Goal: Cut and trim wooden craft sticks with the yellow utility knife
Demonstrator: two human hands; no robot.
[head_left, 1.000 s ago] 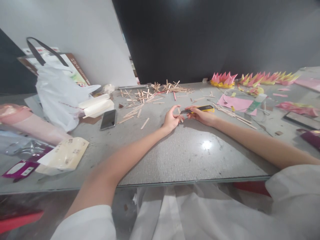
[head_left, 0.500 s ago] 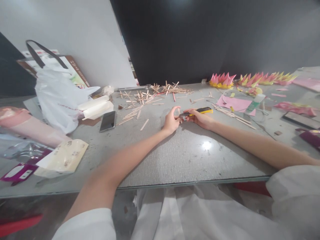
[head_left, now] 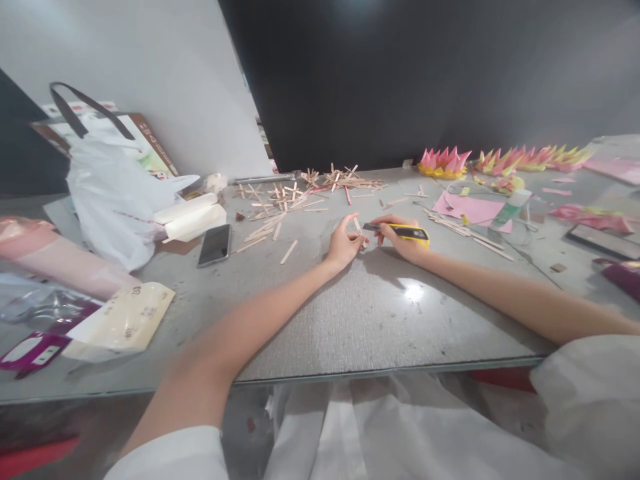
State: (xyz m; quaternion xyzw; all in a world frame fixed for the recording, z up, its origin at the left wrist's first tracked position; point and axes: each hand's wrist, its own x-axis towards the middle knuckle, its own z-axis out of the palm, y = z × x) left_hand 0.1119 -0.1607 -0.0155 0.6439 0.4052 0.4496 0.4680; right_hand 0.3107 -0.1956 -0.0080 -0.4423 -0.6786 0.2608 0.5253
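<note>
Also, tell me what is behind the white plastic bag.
A printed, brown-edged box or board shows behind the white plastic bag, above it and to its right. The bag hides its lower part and anything else directly behind.

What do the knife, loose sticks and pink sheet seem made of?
Knife: yellow-and-black handle, probably plastic with a smooth look; grey front end, likely metal. Loose sticks: likely bare wood, matte, judging by pale tan color. Pink sheet: probably matte paper, from its flat, thin look; thin foam possible.
</note>
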